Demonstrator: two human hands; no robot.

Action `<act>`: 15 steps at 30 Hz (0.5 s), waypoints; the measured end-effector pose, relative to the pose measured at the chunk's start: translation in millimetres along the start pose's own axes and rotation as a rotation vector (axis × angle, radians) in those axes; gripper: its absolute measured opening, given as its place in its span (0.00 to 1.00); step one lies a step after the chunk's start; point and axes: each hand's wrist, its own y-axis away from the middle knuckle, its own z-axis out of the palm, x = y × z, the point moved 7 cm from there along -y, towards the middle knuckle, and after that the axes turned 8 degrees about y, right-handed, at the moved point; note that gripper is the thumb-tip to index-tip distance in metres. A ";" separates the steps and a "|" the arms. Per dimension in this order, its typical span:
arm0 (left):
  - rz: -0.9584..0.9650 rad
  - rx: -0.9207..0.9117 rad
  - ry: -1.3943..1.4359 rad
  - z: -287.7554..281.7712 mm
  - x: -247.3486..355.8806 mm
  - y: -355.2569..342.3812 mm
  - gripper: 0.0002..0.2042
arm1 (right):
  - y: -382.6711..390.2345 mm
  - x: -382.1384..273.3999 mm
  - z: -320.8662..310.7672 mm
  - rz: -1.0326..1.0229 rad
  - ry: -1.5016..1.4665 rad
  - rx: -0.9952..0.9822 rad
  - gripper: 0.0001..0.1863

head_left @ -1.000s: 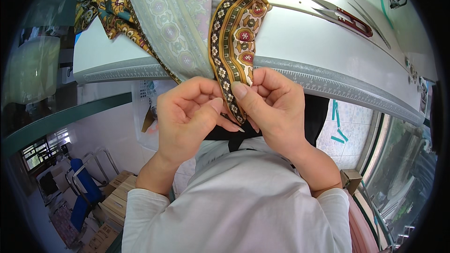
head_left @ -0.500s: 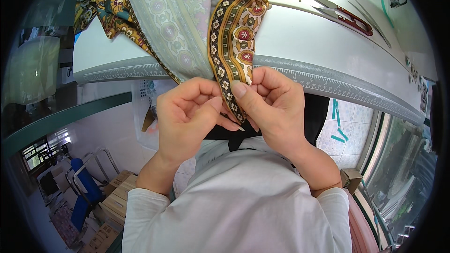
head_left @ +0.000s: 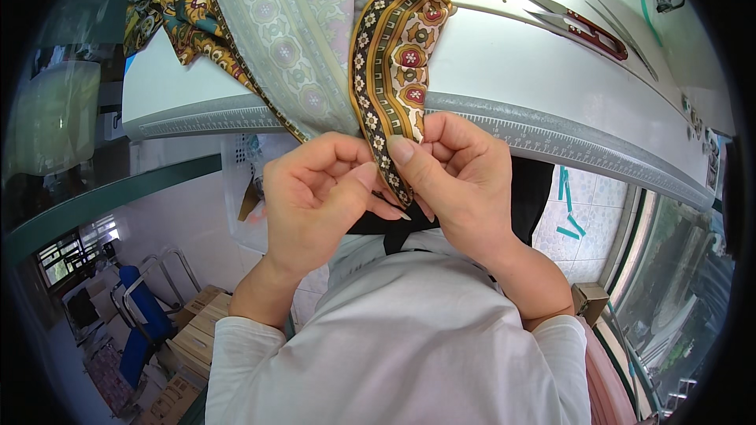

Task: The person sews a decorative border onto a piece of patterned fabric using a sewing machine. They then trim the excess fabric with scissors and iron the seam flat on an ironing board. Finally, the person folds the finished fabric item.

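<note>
One curved, tapering, flower-bordered cloth (head_left: 384,71) is pinched in the right hand (head_left: 470,190).

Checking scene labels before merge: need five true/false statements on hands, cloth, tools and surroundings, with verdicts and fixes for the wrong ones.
1. The right hand pinches the floral cloth band near its lower end. True.
2. The left hand holds the red-handled snips. False: they lie on the white table, right of the cloth band.
3. The slim metal tweezers lie to the right of the snips. True.
4. The table's front edge is plain, with no markings. False: a ruler scale runs along it.
5. The teal strips on the tiled floor lie to the person's left. False: they lie to the right.
</note>
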 end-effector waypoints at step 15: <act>0.007 -0.027 0.060 1.2 4.3 -2.2 0.07 | 0.1 1.5 -0.1 0.009 -0.014 -0.018 0.05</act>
